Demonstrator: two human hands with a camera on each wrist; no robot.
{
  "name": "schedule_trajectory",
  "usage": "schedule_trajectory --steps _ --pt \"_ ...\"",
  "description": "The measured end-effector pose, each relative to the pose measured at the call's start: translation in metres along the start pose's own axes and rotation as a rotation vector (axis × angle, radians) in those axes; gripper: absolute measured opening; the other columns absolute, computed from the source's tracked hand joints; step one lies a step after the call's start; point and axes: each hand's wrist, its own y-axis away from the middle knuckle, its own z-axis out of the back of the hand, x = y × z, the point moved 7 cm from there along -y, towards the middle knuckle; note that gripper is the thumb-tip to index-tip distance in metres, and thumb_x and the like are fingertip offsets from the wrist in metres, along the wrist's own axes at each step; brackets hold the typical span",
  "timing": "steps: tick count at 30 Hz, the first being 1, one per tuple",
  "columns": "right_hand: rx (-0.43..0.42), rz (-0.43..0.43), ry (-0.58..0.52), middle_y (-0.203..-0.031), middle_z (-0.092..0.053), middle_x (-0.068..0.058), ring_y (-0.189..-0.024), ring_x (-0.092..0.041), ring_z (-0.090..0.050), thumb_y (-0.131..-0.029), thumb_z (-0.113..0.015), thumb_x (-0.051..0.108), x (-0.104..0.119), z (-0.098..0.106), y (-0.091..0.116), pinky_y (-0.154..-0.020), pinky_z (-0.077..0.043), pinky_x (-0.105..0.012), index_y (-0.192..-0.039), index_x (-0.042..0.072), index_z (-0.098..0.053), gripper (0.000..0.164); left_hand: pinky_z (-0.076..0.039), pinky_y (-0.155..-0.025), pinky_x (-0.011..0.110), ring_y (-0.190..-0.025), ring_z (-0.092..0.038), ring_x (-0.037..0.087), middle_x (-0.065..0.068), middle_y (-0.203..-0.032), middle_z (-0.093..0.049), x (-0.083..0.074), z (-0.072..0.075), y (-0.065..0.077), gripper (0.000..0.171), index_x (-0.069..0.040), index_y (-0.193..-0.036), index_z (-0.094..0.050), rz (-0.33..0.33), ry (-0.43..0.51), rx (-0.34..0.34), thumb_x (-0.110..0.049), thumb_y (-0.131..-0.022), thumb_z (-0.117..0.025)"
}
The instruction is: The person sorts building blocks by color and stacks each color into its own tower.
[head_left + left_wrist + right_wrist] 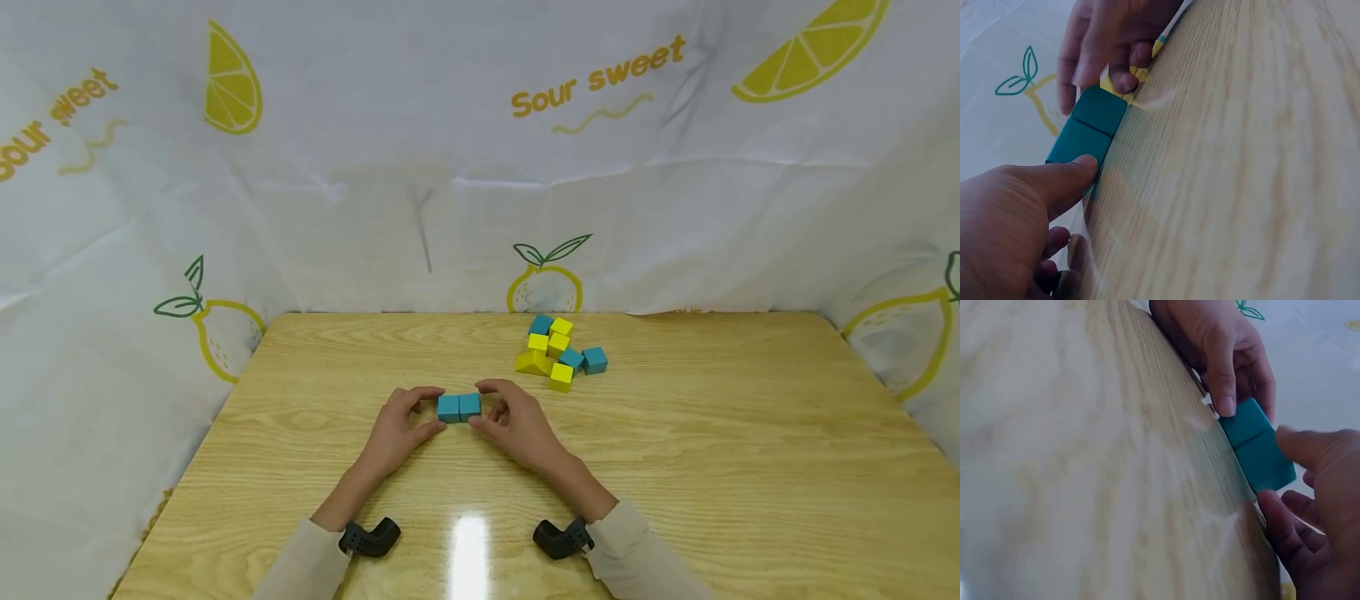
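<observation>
Since the left blue block (448, 408) and the right blue block (469, 406) sit side by side between the left grip (395, 425) and the right grip (519, 423), the step in hand looks like squaring the pair. The left grip is narrowed to a pinch, thumb on its block's near face; the right grip is about as narrow round its own, though how firmly it bears is hard to tell. Both blocks appear to rest on the tabletop (720, 467). Light, equal pressure from each grip should close the seam, using the faces nearest the thumbs as guide. Releasing outward, one grip at a time, would disturb them least. Loose blue and yellow blocks (558, 345) lie beyond the right grip.
</observation>
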Motion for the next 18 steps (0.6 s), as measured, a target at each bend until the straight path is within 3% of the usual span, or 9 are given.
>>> schedule_trajectory --steps 7,9,12,18 --pt "-0.088 0.018 -0.043 -0.116 -0.061 -0.009 -0.076 -0.015 -0.058 -0.093 -0.065 0.025 0.0 0.035 -0.001 -0.063 -0.05 -0.029 -0.128 0.006 -0.057 0.04 -0.042 -0.074 0.038 -0.082 -0.045 0.016 0.002 -0.099 -0.057 -0.001 -0.001 0.0 0.047 -0.015 -0.123 -0.064 -0.025 -0.007 0.001 -0.014 -0.079 -0.08" --pt "-0.117 0.027 -0.036 -0.118 -0.061 -0.01 -0.078 -0.016 -0.059 -0.094 -0.063 0.025 0.0 0.049 -0.002 -0.065 -0.051 -0.029 -0.127 0.006 -0.058 0.038 -0.042 -0.073 0.038 -0.082 -0.045 0.015 0.0 -0.099 -0.057 0.0 -0.001 0.0 0.048 -0.015 -0.124 -0.064 -0.029 -0.009 -0.001 -0.014 -0.079 -0.08" --pt "-0.168 0.043 -0.001 -0.114 -0.063 -0.012 -0.079 -0.017 -0.059 -0.094 -0.064 0.024 -0.004 0.068 -0.003 -0.064 -0.05 -0.029 -0.123 0.005 -0.06 0.035 -0.042 -0.074 0.038 -0.083 -0.045 0.014 -0.002 -0.102 -0.057 0.001 -0.001 0.001 0.048 -0.016 -0.124 -0.064 -0.036 -0.004 -0.008 -0.016 -0.079 -0.08" --pt "-0.27 0.03 0.058 -0.09 -0.064 -0.009 -0.071 -0.02 -0.058 -0.094 -0.064 0.023 -0.017 0.104 0.0 -0.06 -0.046 -0.027 -0.115 0.005 -0.065 0.027 -0.041 -0.074 0.038 -0.083 -0.044 0.015 -0.003 -0.104 -0.058 0.001 -0.001 0.001 0.048 -0.017 -0.125 -0.063 -0.034 -0.003 -0.007 -0.016 -0.079 -0.08"
